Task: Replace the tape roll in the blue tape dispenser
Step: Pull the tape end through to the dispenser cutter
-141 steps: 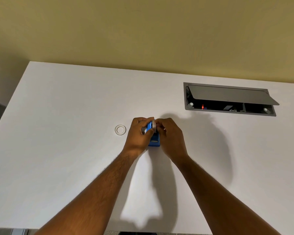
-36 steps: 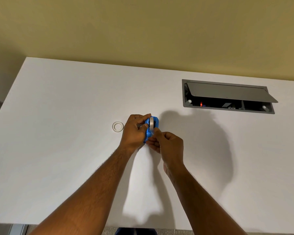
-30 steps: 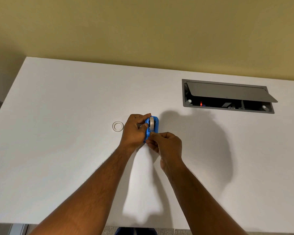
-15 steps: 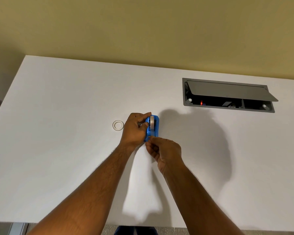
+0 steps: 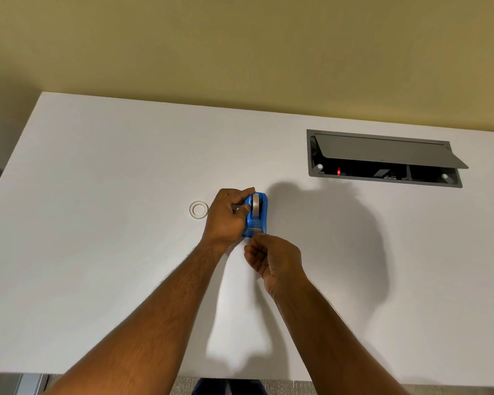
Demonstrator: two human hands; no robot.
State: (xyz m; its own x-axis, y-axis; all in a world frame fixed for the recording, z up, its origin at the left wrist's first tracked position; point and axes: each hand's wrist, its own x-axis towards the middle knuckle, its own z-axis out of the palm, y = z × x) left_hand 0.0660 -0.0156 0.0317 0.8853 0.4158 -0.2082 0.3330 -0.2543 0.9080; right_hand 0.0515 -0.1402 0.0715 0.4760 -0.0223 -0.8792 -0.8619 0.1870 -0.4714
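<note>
The blue tape dispenser [image 5: 260, 220] stands on the white table [image 5: 97, 252], its cutter end toward me. A tape roll [image 5: 256, 206] sits upright inside it. My left hand [image 5: 228, 218] grips the dispenser's left side, fingers over its top. My right hand [image 5: 271, 258] is just in front of the cutter, thumb and forefinger pinched together; whether they hold the clear tape end is too small to tell. A small whitish ring, an empty tape core [image 5: 198, 209], lies flat on the table left of my left hand.
A grey cable box [image 5: 382, 158] with its lid raised is set into the table at the back right; a red light glows inside. A yellow wall rises behind the table. The table's near edge runs along the bottom of the view.
My right hand has moved from the tape roll on top down to the cutter end, drawing toward me. The dispenser now stands flatter on the table. My left hand stays on it.
</note>
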